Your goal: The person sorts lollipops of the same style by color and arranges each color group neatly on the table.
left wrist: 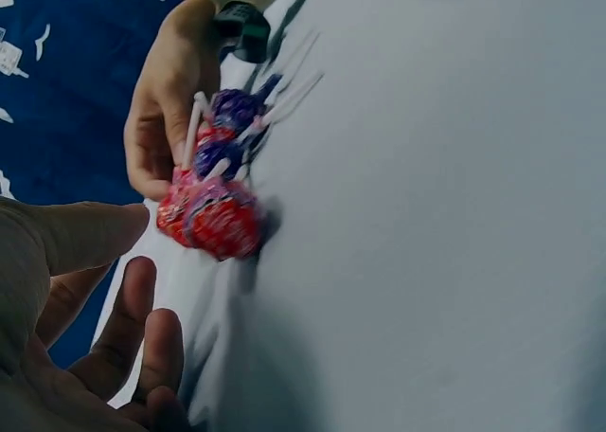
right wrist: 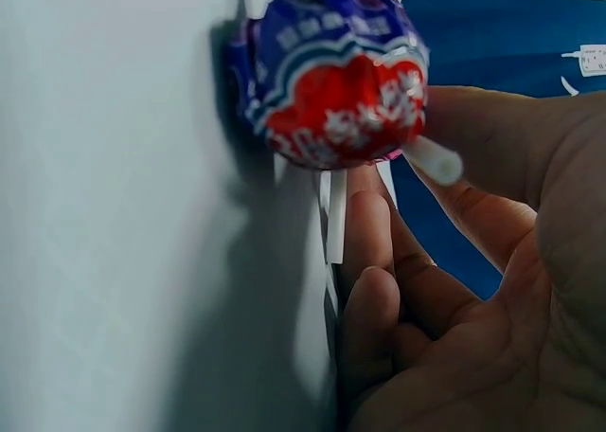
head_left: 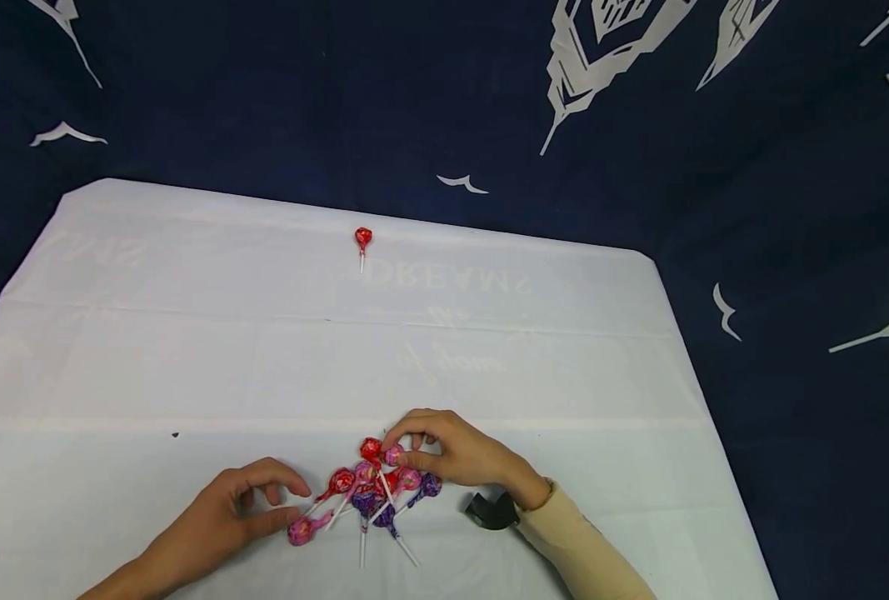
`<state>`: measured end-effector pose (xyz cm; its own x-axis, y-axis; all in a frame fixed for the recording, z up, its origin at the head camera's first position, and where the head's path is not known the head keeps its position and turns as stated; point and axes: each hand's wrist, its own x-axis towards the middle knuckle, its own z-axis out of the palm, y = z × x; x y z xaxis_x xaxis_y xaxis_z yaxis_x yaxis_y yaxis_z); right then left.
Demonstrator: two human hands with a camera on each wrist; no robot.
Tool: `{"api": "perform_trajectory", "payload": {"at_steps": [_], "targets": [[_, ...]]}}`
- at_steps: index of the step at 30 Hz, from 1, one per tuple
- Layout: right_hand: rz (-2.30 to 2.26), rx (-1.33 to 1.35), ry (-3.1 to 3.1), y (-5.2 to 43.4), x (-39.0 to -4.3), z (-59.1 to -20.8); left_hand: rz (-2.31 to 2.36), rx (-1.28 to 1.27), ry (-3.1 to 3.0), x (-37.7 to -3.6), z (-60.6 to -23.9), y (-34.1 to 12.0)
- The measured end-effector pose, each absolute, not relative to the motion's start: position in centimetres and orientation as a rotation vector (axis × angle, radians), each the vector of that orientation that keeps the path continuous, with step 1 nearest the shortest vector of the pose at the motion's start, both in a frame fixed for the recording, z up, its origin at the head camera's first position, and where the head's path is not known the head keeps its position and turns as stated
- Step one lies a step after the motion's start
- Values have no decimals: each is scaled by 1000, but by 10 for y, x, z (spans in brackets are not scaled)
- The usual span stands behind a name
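Observation:
A pile of several wrapped lollipops (head_left: 372, 492), red, pink and purple with white sticks, lies near the table's front edge. My right hand (head_left: 405, 450) reaches into the pile from the right and pinches a pink lollipop (head_left: 394, 455) at its top. The right wrist view shows a red and purple lollipop (right wrist: 331, 81) by the thumb, with the fingers (right wrist: 374, 290) curled against white sticks. My left hand (head_left: 288, 502) rests to the left of the pile, thumb and loosely curled fingers apart, holding nothing. In the left wrist view that hand (left wrist: 104, 290) hovers beside the pile (left wrist: 213, 209).
A single red lollipop (head_left: 363, 239) lies far back at the middle of the white tablecloth (head_left: 189, 350). Dark blue patterned fabric (head_left: 789, 250) surrounds the table. A black wrist strap (head_left: 492, 510) sits on my right wrist.

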<state>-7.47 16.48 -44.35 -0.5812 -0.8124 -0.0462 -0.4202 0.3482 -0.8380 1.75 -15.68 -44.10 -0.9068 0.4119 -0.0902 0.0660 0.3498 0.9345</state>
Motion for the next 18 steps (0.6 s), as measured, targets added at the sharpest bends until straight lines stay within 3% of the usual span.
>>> {"api": "perform_trajectory", "payload": {"at_steps": [18], "targets": [[-1143, -1077, 2148, 164, -75, -443, 1589, 747, 2422, 29, -455, -149]]}}
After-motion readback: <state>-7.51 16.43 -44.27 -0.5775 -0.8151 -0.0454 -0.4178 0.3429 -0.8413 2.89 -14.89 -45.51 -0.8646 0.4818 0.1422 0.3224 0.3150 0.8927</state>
